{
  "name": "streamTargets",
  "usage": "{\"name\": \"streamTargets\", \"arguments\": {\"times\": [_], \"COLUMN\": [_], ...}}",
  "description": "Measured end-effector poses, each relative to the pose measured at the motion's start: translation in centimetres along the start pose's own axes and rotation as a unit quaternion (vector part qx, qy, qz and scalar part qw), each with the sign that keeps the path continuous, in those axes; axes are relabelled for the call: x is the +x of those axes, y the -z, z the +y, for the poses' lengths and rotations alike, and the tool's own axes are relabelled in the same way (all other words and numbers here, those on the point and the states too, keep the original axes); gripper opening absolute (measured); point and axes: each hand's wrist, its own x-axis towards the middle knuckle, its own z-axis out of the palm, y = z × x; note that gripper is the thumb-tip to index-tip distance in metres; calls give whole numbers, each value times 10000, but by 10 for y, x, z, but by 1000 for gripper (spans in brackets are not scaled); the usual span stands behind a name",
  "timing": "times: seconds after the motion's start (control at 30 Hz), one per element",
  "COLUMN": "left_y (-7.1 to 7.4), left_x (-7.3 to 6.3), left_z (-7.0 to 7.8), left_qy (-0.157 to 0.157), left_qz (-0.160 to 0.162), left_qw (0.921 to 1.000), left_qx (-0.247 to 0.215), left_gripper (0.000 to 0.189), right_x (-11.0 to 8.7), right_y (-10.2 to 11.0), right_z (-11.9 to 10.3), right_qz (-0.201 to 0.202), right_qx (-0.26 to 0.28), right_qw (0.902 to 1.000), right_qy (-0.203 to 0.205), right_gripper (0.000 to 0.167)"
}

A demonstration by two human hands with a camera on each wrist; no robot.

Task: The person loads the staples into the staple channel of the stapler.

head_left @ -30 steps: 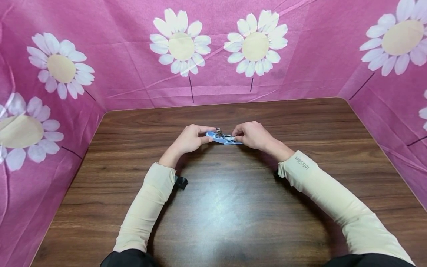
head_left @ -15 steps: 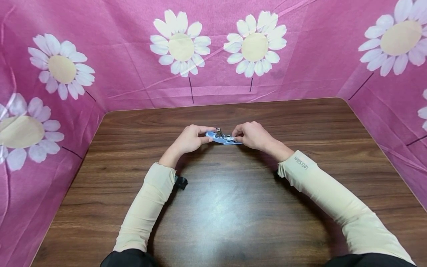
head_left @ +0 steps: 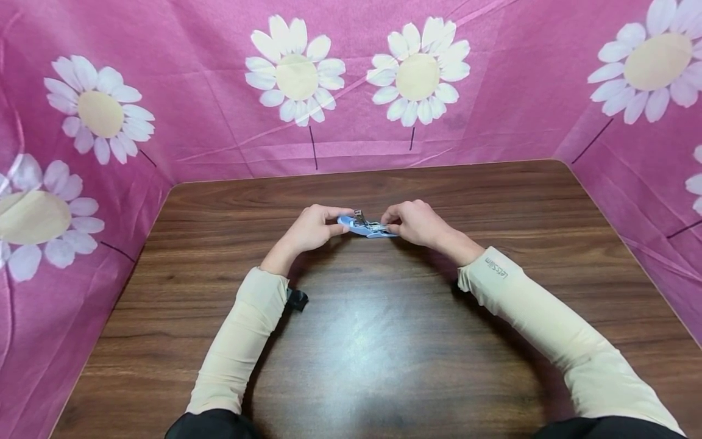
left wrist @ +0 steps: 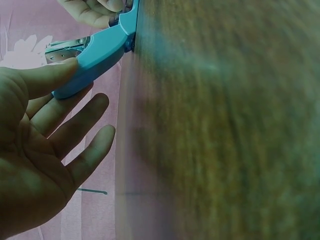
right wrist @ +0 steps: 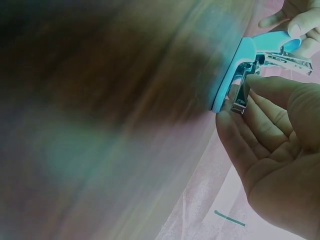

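A light blue stapler (head_left: 358, 229) stands opened out near the middle of the table, its metal parts exposed. My left hand (head_left: 314, 228) pinches the raised blue cover (left wrist: 102, 55) between thumb and index finger; the other fingers spread loosely below it in the left wrist view. At the base end, my right hand (head_left: 419, 222) holds the metal magazine (right wrist: 241, 95) with thumb and fingers, which partly hide it in the head view. The base (right wrist: 227, 82) lies along the tabletop. Another silver metal piece (right wrist: 290, 62) juts from under the cover.
The brown wood-grain table (head_left: 351, 341) reaches back to a pink cloth (head_left: 356, 146) printed with white daisies, which encloses the back and sides. A black wrist mount (head_left: 298, 299) shows beside the left sleeve (head_left: 236, 341).
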Motion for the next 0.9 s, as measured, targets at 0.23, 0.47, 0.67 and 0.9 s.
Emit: {"name": "streamTargets", "arguments": {"times": [0.23, 0.47, 0.67, 0.9], "left_y": [0, 0, 0, 0], "left_x": [0, -1, 0, 0], "left_z": [2, 3, 3, 2], "left_qy": [-15, 8, 43, 62], "left_qz": [1, -20, -45, -59], "left_qw": [10000, 10000, 10000, 10000], "left_qx": [23, 72, 59, -26], "left_gripper": [39, 39, 39, 39], "right_x": [-4, -8, -12, -14], "right_y": [2, 4, 6, 7], "right_z": [6, 12, 17, 19], "right_qz": [31, 16, 2, 75], "right_qx": [51, 105, 134, 234], "right_qw": [10000, 9999, 9999, 9995], "right_qy": [59, 27, -67, -199], "right_gripper": [16, 18, 21, 20]}}
